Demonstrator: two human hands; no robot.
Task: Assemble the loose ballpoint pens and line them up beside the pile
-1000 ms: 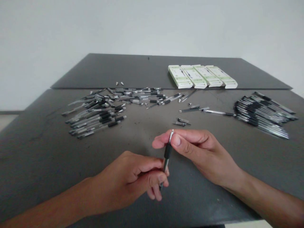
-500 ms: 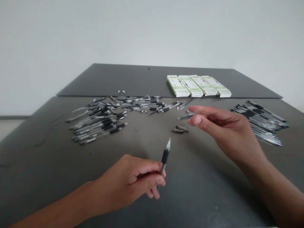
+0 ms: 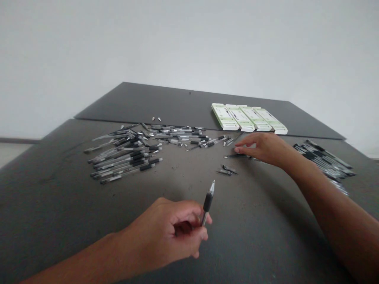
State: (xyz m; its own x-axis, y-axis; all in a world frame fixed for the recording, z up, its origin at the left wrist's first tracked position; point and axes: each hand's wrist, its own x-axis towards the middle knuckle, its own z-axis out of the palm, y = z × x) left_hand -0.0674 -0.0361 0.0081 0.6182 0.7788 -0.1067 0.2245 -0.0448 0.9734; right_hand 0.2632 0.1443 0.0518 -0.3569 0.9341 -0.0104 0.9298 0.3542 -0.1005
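Observation:
My left hand (image 3: 177, 230) is closed around a ballpoint pen (image 3: 207, 201), held nearly upright with its silver tip up. The pen has a black grip and a clear barrel. Farther forward, my right hand (image 3: 263, 149) is low over the table, its thumb and index finger slightly apart. Just below its fingers lie thin pen refills (image 3: 232, 156), partly hidden by the hand. Nothing can be made out between the fingertips. A few short dark pen parts (image 3: 227, 170) lie between the two hands.
Disassembled pens and barrels (image 3: 124, 157) are piled at the left, with more loose pen pieces (image 3: 180, 134) at the back middle. A row of pens (image 3: 325, 159) lies at the right. Flat green-and-white boxes (image 3: 250, 117) and two small silver tips (image 3: 156, 118) rest on the far table.
My right hand has moved forward and down to the table beside the refills. My left hand still holds the pen in about the same place. The view has tilted slightly.

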